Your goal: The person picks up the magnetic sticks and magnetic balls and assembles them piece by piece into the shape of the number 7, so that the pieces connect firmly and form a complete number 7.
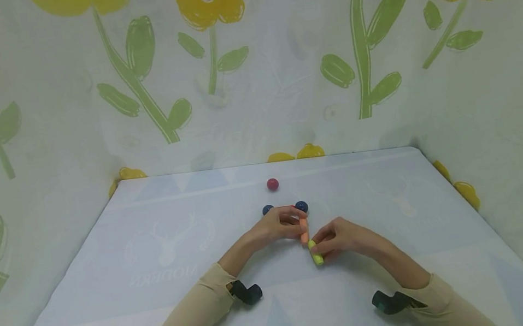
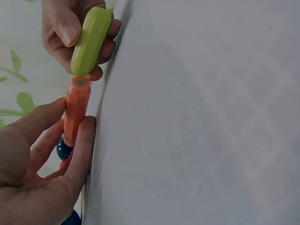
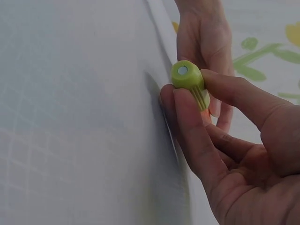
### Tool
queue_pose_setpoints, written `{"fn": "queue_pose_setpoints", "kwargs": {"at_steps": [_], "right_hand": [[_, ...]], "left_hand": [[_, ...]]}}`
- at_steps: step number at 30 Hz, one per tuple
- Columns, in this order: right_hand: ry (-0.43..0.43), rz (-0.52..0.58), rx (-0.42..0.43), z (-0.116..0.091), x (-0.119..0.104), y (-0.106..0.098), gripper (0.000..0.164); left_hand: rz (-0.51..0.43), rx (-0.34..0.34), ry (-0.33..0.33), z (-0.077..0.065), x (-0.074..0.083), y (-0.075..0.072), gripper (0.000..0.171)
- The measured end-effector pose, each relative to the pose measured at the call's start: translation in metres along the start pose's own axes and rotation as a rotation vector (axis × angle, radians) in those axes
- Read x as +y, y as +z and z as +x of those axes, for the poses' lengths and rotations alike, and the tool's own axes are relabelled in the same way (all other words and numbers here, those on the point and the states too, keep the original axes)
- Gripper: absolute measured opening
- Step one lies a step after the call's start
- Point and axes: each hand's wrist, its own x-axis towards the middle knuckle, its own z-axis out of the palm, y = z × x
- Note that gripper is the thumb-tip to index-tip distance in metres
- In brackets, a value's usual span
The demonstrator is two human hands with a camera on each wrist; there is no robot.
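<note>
My left hand [image 1: 278,225] pinches an orange magnetic rod [image 2: 77,110] between thumb and fingers. In the head view that rod runs toward me from the right one of two dark blue balls [image 1: 301,206]. A red rod [image 1: 286,207], partly covered by my left hand, lies between the blue balls. My right hand [image 1: 342,238] pinches a yellow-green magnetic rod [image 1: 315,253], whose grey end disc faces the right wrist camera. In the left wrist view the yellow-green rod's far end is close to the orange rod's end; whether they touch I cannot tell.
A red ball [image 1: 272,184] sits farther back on the table, beyond the blue balls. The pale table [image 1: 184,294] carries a printed cloth. Flower-patterned curtains [image 1: 274,73] stand behind it and along both sides. Dark wrist cameras [image 1: 249,292] stick out from the sleeves.
</note>
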Motion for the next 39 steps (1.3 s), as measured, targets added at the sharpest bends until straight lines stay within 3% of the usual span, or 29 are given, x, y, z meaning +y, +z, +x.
{"fn": "queue_pose_setpoints", "kwargs": {"at_steps": [19, 39], "right_hand": [[-0.007, 0.057, -0.008, 0.001, -0.001, 0.008, 0.038], [0.054, 0.06, 0.014, 0.0, -0.005, 0.016, 0.035]], "left_hand": [[-0.032, -0.019, 0.015, 0.001, 0.0, -0.001, 0.035], [-0.044, -0.02, 0.009, 0.001, -0.002, 0.0, 0.033]]}}
